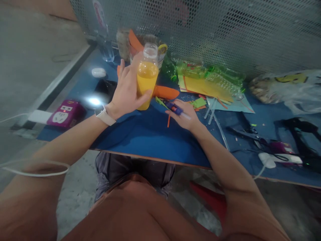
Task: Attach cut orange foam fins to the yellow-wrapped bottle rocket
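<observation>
A clear, uncapped bottle (147,78) of orange-yellow liquid stands nearly upright in the grip of my left hand (128,87), its thumb across the front. An orange leaf-shaped paper piece (167,92) juts out to the right at the bottle's side; whether it is fixed there I cannot tell. Just right of the bottle, my right hand (184,113) is closed round a small purple glue gun (173,107) with a translucent stick at its back end. A narrow orange strip (169,121) hangs below that hand.
Coloured paper sheets (208,89) and green plastic bottles (193,69) lie behind. Translucent glue sticks (212,110) are to the right, before a black cable and a power strip (283,158). At left are a purple socket block (65,113) and a bright light (94,101). Perforated metal (215,30) backs the table.
</observation>
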